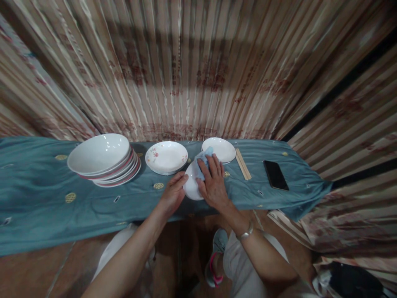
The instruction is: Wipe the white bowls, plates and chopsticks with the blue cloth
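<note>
pinching a white dish (pixel 191 189) by its left rim, the left hand's (pixel 174 191) fingers close on it; the right hand (pixel 214 182) bends its fingers over a blue cloth (pixel 208 153) against the dish, above the tabletop (pixel 99 211), between flowered plates (pixel 167 156) left and chopsticks (pixel 243 164) right.

- Flowered plate (pixel 169 157): white, with pink-red blossoms
- Stacked dishes (pixel 96 155), left of the flowered plate: white, red bands on the edges
- Dish (pixel 190 189), right of and nearer than the flowered plate: white
- Rag (pixel 209 152), right of the flowered plate: pale blue
- Chopsticks (pixel 242 164), farther right of it: pale tan
- Phone (pixel 276 175), farthest right of it: black
- Bench cover (pixel 37 174), beneath it: teal, yellow ovals
- Curtain (pixel 192 91), behind it: beige-brown, reddish flowers
</note>
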Tool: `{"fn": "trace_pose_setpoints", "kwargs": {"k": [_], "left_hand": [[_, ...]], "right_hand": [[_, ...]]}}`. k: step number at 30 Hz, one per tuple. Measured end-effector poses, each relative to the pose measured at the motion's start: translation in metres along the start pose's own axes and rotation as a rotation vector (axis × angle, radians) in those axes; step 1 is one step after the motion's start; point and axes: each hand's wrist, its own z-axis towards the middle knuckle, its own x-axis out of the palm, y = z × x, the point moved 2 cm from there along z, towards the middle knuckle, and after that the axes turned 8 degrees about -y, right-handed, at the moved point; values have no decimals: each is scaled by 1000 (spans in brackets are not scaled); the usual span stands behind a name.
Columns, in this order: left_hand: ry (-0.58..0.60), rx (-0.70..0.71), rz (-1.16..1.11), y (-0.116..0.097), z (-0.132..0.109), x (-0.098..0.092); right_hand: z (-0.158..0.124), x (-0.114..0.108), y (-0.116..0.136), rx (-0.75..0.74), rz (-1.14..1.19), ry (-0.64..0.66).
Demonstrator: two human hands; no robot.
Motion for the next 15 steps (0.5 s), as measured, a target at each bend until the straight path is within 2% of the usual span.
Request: {"fn": "trace_pose_setpoints", "kwargs": {"k": [8,15], "left_hand": [[-31,-15,17,0,0,-7],[-72,-37,-36,2,4,-10]], "right_hand": [[2,11,-33,219,172,-110],[-14,20,-46,356,254,-89]]}}
